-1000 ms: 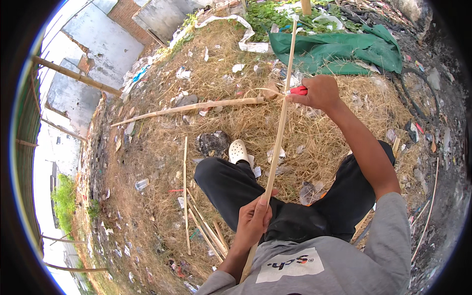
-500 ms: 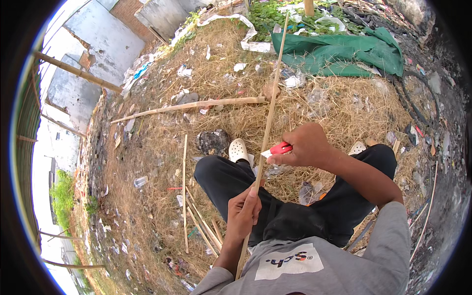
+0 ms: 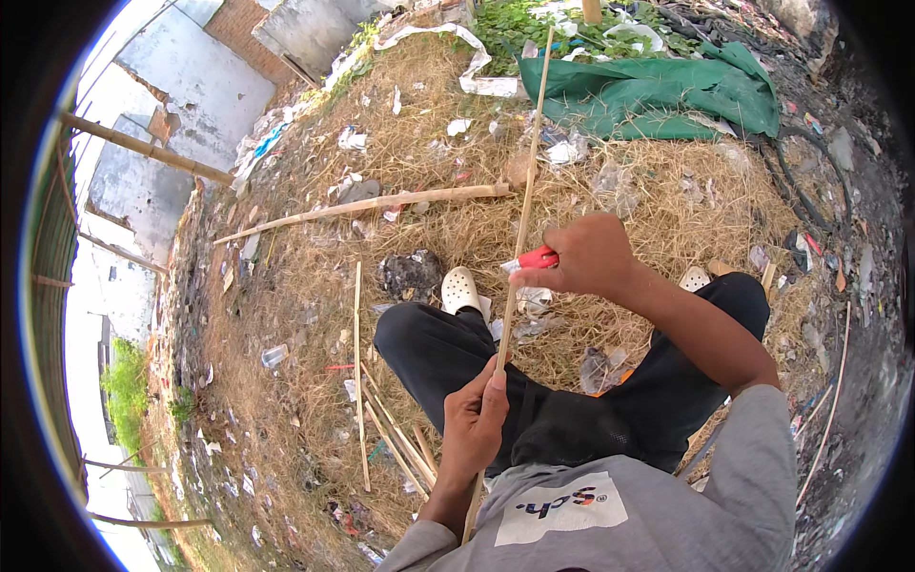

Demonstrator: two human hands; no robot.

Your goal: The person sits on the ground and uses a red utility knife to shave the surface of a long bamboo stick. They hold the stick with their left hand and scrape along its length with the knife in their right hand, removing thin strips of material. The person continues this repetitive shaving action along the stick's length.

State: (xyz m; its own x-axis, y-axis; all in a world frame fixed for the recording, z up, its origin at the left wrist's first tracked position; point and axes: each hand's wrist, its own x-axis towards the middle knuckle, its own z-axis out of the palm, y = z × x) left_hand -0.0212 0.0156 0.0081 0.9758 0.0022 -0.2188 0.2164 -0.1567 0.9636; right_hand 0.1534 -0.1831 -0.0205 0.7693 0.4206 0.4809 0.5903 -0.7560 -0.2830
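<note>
Compared with 1 second ago, the long pale strip (image 3: 524, 210) leans a little more to the left, and the right hand (image 3: 593, 255) has come down from its upper stretch to near its middle. A thin curl of shaving seen at the blade then no longer shows. Against 0.5 seconds ago, the right hand sits slightly higher.

Around the person, pale weathered walls (image 3: 200, 76) stand at the far left beyond littered dry grass (image 3: 286, 315). A crumpled green sheet (image 3: 658, 95) lies ahead. A bamboo pole (image 3: 381, 204) rests across the grass; the strip passes in front of its right end. At the left, 1 loose strip (image 3: 361, 381) lies apart from a small bunch of sticks (image 3: 396, 443). A dark lump (image 3: 412, 275) sits beside 1 cream shoe (image 3: 460, 289), and a clear cup (image 3: 274, 356) lies farther left.

The strip slants up from beside the left forearm. The left hand (image 3: 474, 424) is closed round its lower part, thumb along it. Above that, the right hand's fingers are curled tightly round a red knife (image 3: 539, 258), its pale blade at the strip's right edge and the thumb just below; whether the blade bites, I cannot tell
</note>
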